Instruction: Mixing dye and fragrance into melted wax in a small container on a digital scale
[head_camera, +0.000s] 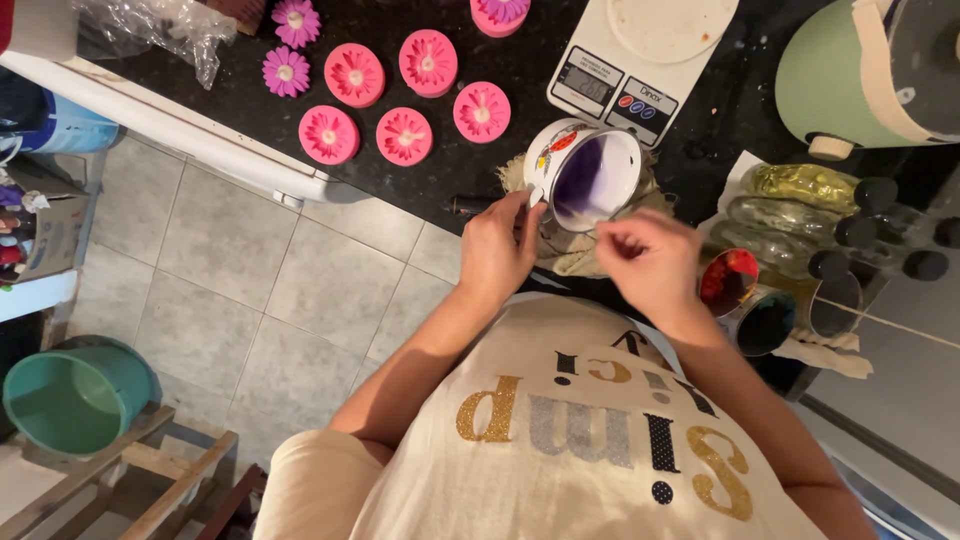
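My left hand (497, 245) pinches the handle of a white enamel mug (585, 172), tipped on its side on a cloth (570, 250) at the counter's (480, 170) front edge. Right hand (650, 260) hovers just beside, fingers curled; can't tell if it holds anything. Risk, imo: purple liquid spilling onto cloth w/ more tilt. Mug's mouth points toward me, axis running front-to-back, beside the scale (625, 60).
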